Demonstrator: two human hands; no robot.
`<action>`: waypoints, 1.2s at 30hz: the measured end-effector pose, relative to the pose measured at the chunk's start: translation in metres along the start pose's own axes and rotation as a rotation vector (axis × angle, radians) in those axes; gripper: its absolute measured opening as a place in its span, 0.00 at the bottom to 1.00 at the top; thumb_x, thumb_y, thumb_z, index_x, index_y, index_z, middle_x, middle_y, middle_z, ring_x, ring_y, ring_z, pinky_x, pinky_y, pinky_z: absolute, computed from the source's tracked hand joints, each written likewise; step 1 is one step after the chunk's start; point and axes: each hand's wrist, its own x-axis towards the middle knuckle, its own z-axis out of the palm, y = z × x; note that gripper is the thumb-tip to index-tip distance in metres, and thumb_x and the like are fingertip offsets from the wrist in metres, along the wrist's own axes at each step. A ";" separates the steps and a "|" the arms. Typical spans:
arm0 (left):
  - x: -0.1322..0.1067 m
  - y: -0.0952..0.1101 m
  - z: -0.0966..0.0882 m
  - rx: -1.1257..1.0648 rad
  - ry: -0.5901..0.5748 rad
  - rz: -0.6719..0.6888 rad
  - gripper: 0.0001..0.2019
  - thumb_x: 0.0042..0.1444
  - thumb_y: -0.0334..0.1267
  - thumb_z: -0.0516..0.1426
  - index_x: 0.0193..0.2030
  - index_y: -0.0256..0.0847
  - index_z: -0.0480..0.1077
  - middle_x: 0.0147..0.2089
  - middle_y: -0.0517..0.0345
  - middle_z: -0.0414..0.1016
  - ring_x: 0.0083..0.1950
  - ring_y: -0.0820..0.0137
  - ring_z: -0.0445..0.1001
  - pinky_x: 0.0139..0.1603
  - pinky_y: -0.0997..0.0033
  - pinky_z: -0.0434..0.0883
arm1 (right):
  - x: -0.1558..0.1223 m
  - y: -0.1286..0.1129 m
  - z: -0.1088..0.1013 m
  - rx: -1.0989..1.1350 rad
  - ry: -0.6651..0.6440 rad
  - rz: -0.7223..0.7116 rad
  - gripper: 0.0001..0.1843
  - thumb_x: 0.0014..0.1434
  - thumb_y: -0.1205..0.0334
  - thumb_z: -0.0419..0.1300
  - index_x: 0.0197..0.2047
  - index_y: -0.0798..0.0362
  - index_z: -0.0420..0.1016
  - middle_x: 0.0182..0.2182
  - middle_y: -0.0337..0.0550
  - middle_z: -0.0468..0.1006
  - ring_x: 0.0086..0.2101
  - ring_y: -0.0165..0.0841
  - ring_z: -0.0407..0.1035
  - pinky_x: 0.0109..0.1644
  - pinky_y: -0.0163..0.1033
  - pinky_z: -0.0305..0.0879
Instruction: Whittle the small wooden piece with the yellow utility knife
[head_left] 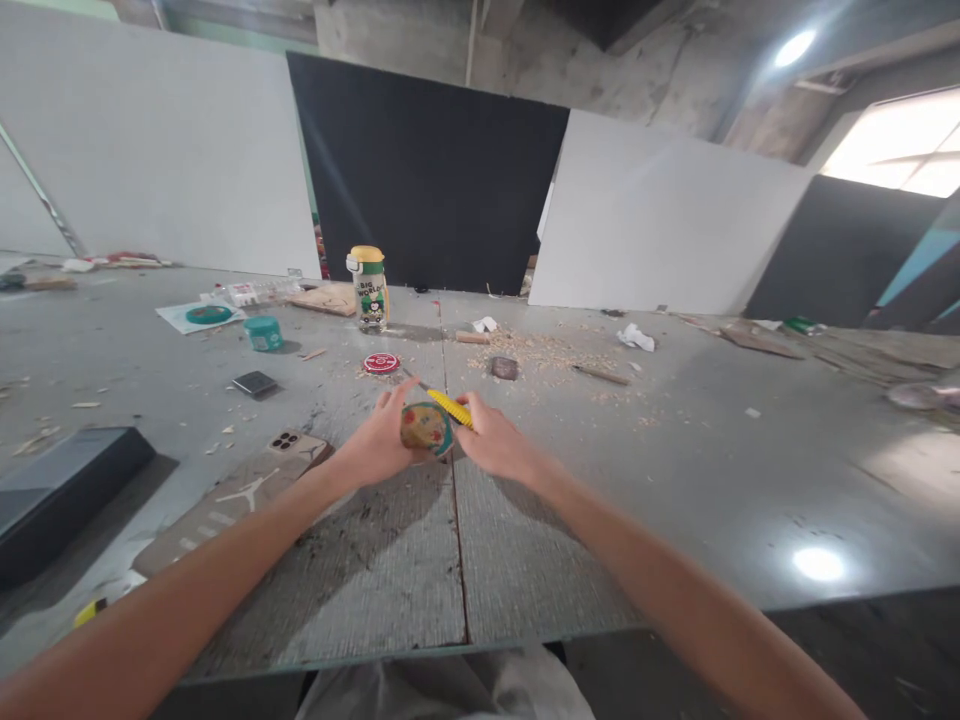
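My left hand (379,440) is closed around a small round piece (425,428), brownish with red and green spots on its face and a teal rim. Its exact kind is not clear. In my right hand (495,435) is a yellow-handled knife (448,407), with its thin blade pointing away to the upper left, over the top of the round piece. Just beyond both hands lies a red and white round lid (382,363). A dark reddish-brown block (505,368) rests farther right among pale shavings (536,355).
A yellow-lidded bottle (369,290) stands at the back. Left are a teal jar (263,334), a teal disc (208,315) on paper, a small dark square (255,384), a beige phone case (240,495) and a large dark box (71,490). A thin stick tool (602,375) lies right.
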 end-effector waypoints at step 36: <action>-0.005 0.025 -0.021 -0.807 -0.308 -0.082 0.21 0.48 0.44 0.65 0.47 0.36 0.71 0.44 0.48 0.74 0.41 0.65 0.72 0.28 0.74 0.71 | -0.017 -0.007 0.007 1.039 -0.155 -0.044 0.28 0.61 0.32 0.47 0.32 0.51 0.62 0.18 0.30 0.63 0.13 0.23 0.55 0.16 0.32 0.57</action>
